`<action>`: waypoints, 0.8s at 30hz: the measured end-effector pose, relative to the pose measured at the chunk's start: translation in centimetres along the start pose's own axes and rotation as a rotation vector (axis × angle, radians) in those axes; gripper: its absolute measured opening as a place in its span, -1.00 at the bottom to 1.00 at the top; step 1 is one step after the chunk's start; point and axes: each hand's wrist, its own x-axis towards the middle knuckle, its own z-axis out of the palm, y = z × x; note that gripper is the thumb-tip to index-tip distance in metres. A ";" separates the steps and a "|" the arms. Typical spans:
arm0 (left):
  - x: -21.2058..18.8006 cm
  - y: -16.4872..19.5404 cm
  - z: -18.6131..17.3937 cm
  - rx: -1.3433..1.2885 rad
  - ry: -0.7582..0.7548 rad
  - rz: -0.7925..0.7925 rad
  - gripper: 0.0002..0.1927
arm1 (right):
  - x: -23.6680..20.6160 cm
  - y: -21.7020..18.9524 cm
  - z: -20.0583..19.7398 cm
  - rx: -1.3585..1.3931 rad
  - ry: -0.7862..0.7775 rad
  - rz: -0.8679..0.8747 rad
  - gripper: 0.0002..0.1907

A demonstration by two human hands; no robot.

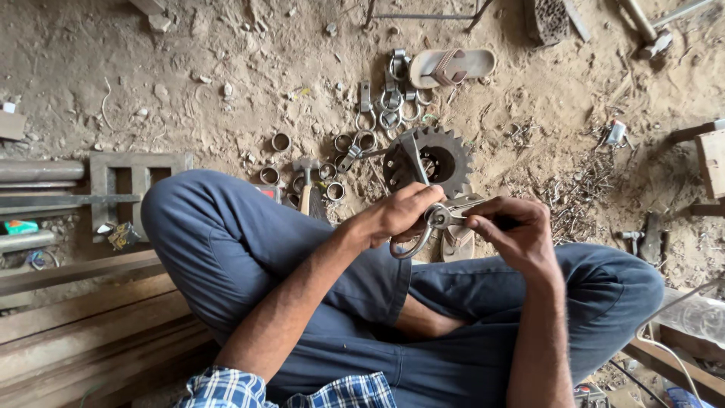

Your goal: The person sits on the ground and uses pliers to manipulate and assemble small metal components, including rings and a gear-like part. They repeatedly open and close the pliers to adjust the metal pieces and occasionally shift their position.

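1. Your left hand (pixel 396 215) has its grip clenched around a curved metal clamp (pixel 417 238), held above your crossed legs.
2. Your right hand (pixel 513 230) grasps a pair of pliers (pixel 457 211), whose nose meets the clamp's ring end.
3. On the dirt floor (pixel 226 60) just beyond lie a toothed sprocket (pixel 434 159), a hammer (pixel 306 181), scattered metal rings (pixel 377 113) and a sandal (pixel 451 66).

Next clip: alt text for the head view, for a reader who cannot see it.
Seated cross-legged on a dirt floor, a person grips a curved metal ring clamp in the left hand while the right hand works pliers on it. A toothed sprocket, loose metal rings and a sandal lie beyond.
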 end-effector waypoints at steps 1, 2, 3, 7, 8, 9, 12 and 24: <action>0.2 -0.2 -0.1 0.065 -0.005 0.017 -0.56 | 0.0 -0.1 -0.1 -0.006 -0.012 0.051 -0.81; 0.5 -0.3 -0.2 0.129 -0.010 0.033 -0.56 | -0.1 -0.3 -0.1 -0.026 0.003 0.113 -0.80; 0.6 -0.3 -0.2 0.199 -0.012 0.054 -0.55 | -0.1 -0.3 -0.1 -0.046 0.018 0.167 -0.78; 0.2 0.1 -0.2 0.045 0.034 -0.038 -0.61 | 0.0 -0.3 -0.2 -0.088 0.028 0.174 -0.74; 0.0 0.3 -0.3 0.045 0.020 -0.065 -0.62 | 0.0 -0.3 -0.2 -0.059 0.005 0.139 -0.76; -0.1 0.3 -0.3 0.044 0.001 -0.090 -0.63 | -0.1 -0.3 -0.3 -0.034 -0.015 0.107 -0.77; -0.3 -0.2 -0.7 0.171 -0.108 -0.103 -0.54 | -0.3 -0.1 -0.7 0.036 -0.034 0.054 -0.78; 1.6 -3.3 -1.4 0.377 0.408 0.312 -0.53 | 0.9 -0.4 4.2 -0.007 0.174 0.029 -0.82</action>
